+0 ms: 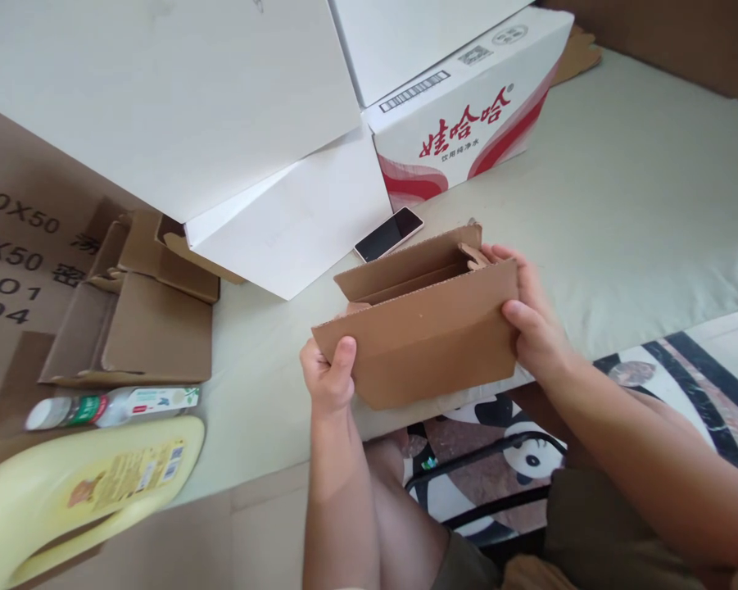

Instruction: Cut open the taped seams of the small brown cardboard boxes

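A small brown cardboard box [430, 340] is held between my two hands at the near edge of the cloth-covered surface. Its top flaps stand up, and part of the inside shows between them. My left hand [330, 373] grips the left end, thumb on the near face and fingers behind. At the right end my right hand [531, 315] is closed on the box, with its thumb pressed on the near face. The bottom of the box is out of sight. Just behind it lies a phone [389, 234] with a dark screen.
White cartons [160, 90] and a white-and-red carton [460, 131] stand at the back. To the left are folded brown boxes [160, 328], a clear bottle [114, 407] and a yellow jug [98, 483]. Pale green cloth [639, 213] covers the surface.
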The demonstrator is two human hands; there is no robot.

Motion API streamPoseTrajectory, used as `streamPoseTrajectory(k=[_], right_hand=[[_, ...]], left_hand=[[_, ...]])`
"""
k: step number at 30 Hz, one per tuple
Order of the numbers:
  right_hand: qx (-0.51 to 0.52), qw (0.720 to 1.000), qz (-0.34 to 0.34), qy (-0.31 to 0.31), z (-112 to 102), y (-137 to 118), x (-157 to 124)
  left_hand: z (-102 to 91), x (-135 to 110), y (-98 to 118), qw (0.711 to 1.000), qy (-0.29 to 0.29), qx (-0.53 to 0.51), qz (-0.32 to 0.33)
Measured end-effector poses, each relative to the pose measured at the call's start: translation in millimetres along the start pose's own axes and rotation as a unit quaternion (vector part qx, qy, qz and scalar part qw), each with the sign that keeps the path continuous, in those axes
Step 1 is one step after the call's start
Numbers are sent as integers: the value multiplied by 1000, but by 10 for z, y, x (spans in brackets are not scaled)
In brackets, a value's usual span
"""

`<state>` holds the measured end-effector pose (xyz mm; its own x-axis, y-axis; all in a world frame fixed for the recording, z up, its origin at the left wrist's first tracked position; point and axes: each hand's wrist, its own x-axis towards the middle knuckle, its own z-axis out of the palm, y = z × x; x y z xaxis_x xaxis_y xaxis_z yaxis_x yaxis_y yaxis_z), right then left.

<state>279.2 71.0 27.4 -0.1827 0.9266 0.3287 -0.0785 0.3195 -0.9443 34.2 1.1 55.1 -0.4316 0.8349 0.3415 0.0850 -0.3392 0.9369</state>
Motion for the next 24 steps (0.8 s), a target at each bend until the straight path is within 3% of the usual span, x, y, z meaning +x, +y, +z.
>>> streamPoseTrajectory(k=[6,11,13,18,24], right_hand=[[3,999,-11,-39,-29,-72,62],[27,997,-40,-61,18,-254,-11],[33,995,-65,-62,17,-297,-36],[27,987,-150,-59,23,-290,-26],[-18,993,-114,-5,115,-355,-123]], left_hand=[[14,7,-37,999,-14,11,30],[66,102,63,978,-19,73,195],[71,118,98,969,-22,83,232],[60,101,80,960,16,106,257],[79,93,151,958,53,98,266]])
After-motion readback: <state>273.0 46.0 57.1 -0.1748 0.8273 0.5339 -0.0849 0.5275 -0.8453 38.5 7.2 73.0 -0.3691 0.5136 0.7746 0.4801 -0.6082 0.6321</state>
